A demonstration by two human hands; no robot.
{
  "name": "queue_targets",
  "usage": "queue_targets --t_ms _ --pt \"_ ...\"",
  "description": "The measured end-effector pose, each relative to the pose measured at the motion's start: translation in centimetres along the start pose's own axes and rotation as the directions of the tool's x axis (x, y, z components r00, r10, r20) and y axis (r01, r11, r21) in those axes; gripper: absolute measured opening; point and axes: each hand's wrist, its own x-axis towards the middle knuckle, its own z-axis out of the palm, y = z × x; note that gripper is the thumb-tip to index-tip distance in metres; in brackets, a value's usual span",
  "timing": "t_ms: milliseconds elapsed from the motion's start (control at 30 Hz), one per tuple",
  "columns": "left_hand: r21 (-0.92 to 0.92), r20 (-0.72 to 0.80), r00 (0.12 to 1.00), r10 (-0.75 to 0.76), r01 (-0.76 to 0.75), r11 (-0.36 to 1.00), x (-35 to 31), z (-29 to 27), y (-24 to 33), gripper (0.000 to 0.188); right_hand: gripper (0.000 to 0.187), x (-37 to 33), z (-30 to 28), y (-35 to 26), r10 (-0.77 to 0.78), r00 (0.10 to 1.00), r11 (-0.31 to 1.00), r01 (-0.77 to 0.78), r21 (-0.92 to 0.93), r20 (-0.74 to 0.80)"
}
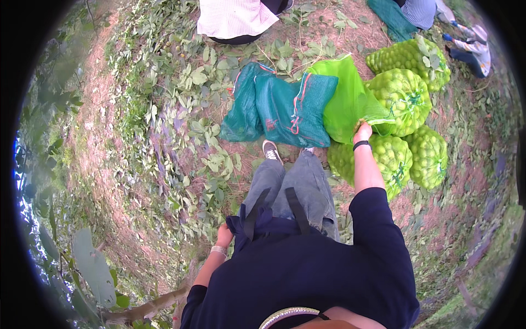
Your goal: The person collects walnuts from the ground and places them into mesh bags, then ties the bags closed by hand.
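Note:
My right hand [362,132] is closed on the edge of a bright green mesh sack [345,93], which lies loose and looks mostly flat. Beside it, full mesh sacks of round green fruit, such as this tied one [402,101], sit bunched on the right. Left of the bright sack lie two teal woven sacks [298,109] with red and white cord along their edges; what they hold is hidden. Down at my left hip, my left hand [224,234] has its fingers closed at the edge of a navy cloth [239,226] with dark straps.
At the top, a person in a light checked top [235,19] is low to the ground; other people are at the upper right beside another teal sack [392,19]. Leafy cuttings [200,137] cover the ground. A branch [148,307] with large leaves reaches in from the lower left.

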Motion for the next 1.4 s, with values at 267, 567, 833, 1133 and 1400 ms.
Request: queue_targets --t_ms 267,567,833,1133,1400 --pt "0.048 0.042 0.997 0.067 -0.069 0.997 3.4 -2.1 3.0 0.017 0.013 -4.6 -3.9 -1.5 -0.043 0.999 0.989 0.047 -0.142 0.032" --pt "0.324 -0.029 0.965 0.260 -0.237 0.916 2.0 -4.4 1.6 0.019 0.013 -10.3 -3.5 -3.0 -0.038 0.987 0.966 0.076 -0.248 0.156" --pt "0.443 -0.066 0.913 0.402 -0.334 0.832 3.4 -4.4 -2.9 0.022 0.011 -9.8 0.5 -3.0 -0.067 0.983 0.960 0.111 -0.259 0.173" --pt "0.143 -0.104 0.952 0.287 -0.271 0.952 2.0 -1.8 7.4 0.017 0.024 -15.0 5.3 -9.0 -0.306 0.621 0.463 0.759 -0.457 0.722" --pt "0.353 0.339 0.640 0.690 -0.766 0.538 5.1 15.1 34.3 0.023 0.026 -19.9 -0.8 -6.9 0.064 0.409 0.142 0.899 -0.414 0.910"
